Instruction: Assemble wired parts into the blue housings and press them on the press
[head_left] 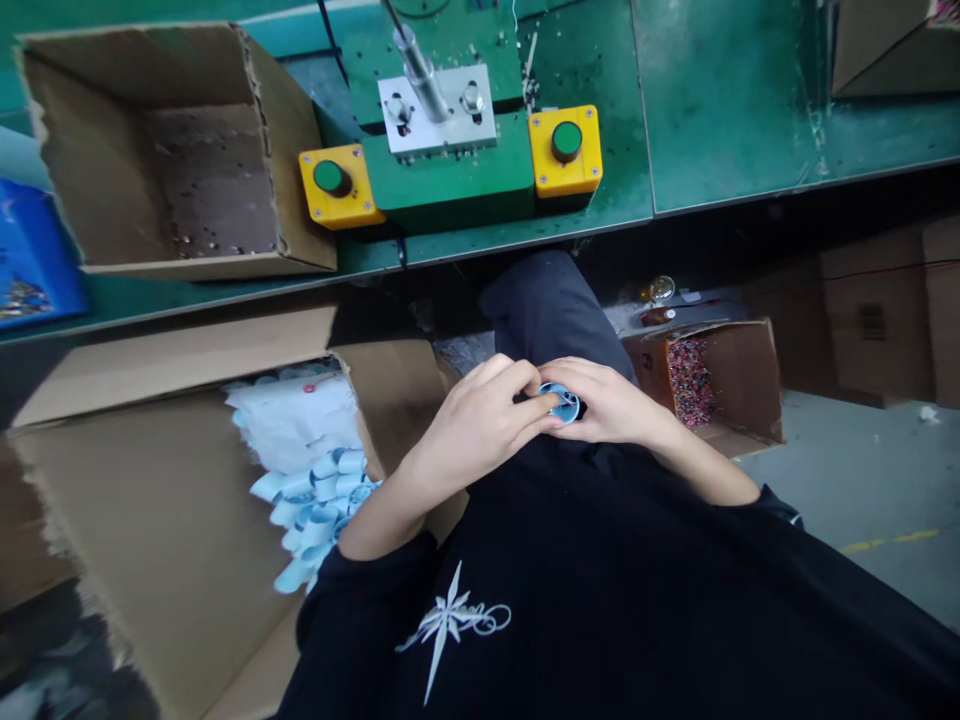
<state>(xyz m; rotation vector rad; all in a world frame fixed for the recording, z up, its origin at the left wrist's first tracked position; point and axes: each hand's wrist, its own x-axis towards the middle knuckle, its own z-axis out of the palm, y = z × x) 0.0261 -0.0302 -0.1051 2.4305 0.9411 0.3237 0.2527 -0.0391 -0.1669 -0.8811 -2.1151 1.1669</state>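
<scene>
My right hand [596, 400] is wrapped round a light-blue plastic tube [568, 411], its open end facing up toward me, above my lap. From the other side my left hand [487, 415] meets it, fingers bent and closed at the rim, with a fingertip reaching into the opening. Something thin and pale shows inside the tube, too small to name. Many similar light-blue tubes [319, 515] lie heaped in a large cardboard box to my left, beside a white plastic bag [304, 420].
Ahead, a green machine base [457, 185] on the green bench [720, 110] carries a metal fixture [431, 105] between two yellow button boxes [566, 150]. An open cardboard box [300, 165] stands at left, near a blue bin [34, 250]. A box of red bits [709, 385] sits lower right.
</scene>
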